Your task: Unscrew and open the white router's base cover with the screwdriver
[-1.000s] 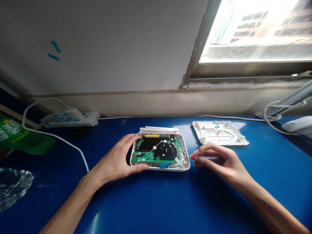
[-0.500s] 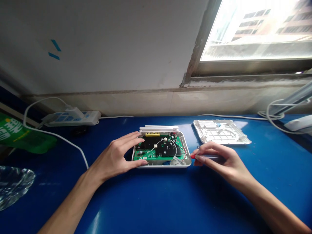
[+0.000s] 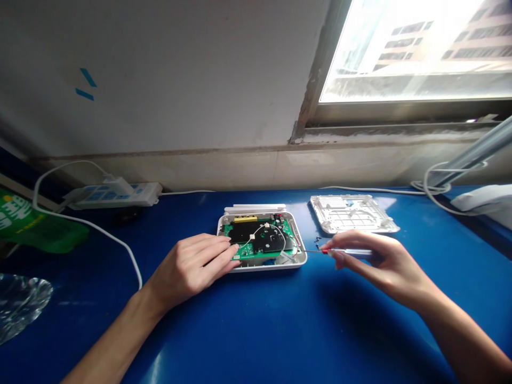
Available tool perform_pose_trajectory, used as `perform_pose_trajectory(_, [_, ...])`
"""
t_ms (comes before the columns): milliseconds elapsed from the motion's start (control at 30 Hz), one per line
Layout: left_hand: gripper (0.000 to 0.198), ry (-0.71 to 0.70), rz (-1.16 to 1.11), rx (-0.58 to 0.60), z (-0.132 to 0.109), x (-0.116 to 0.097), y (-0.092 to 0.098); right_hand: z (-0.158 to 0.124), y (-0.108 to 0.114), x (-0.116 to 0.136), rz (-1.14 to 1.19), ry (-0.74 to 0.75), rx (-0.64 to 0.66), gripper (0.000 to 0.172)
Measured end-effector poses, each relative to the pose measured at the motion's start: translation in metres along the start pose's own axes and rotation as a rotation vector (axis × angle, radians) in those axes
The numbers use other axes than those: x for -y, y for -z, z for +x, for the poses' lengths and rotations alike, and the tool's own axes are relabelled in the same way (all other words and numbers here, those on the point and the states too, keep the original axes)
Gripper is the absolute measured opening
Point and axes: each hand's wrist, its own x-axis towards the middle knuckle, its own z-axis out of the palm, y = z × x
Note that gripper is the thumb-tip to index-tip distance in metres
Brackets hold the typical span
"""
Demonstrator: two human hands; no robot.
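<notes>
On the blue surface [image 3: 260, 330], roughly front and centre, sits an open white casing [image 3: 264, 268] with its green circuit board [image 3: 245, 250] showing. Right hand [image 3: 372, 258] is pinching a thin screwdriver [image 3: 352, 253] near its red collar, shaft almost level, tip at the casing's right edge by some fine wires [image 3: 297, 243]. Can't tell if it's touching anything there. Left hand [image 3: 200, 264] has its fingers stretched out side by side over the casing's left part, no idea if it's gripping the rim underneath

What I'd worry about: with the shaft that low, a sideways push could make the tip skid and nick those wires or snag the white cable [image 3: 259, 230]. Left fingers leaning too hard might flex the board or tip the casing, since I see no clamp on it. Oh, and the tiny dark screws [image 3: 318, 239] lie loose between casing and white cover [image 3: 352, 215], just beside the right fingertips, so one careless sweep could scatter them
</notes>
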Motion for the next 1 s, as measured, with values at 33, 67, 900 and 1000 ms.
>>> perform_pose_trajectory(33, [0.024, 0.004, -0.007, 0.018, 0.001, 0.000, 0.000, -0.001, 0.002, -0.001, -0.030, 0.023, -0.018, 0.028])
perform_pose_trajectory(67, [0.027, 0.011, -0.013, 0.037, 0.001, 0.000, 0.000, -0.001, 0.004, -0.002, -0.061, 0.052, -0.040, 0.025])
perform_pose_trajectory(900, [0.037, 0.198, -0.082, 0.213, -0.007, 0.006, -0.006, 0.001, -0.073, -0.003, -0.868, 0.379, -0.230, 0.020])
perform_pose_trajectory(1000, [0.034, 0.183, -0.051, 0.222, -0.005, 0.004, -0.008, 0.005, -0.065, 0.005, -0.805, 0.475, -0.294, 0.019])
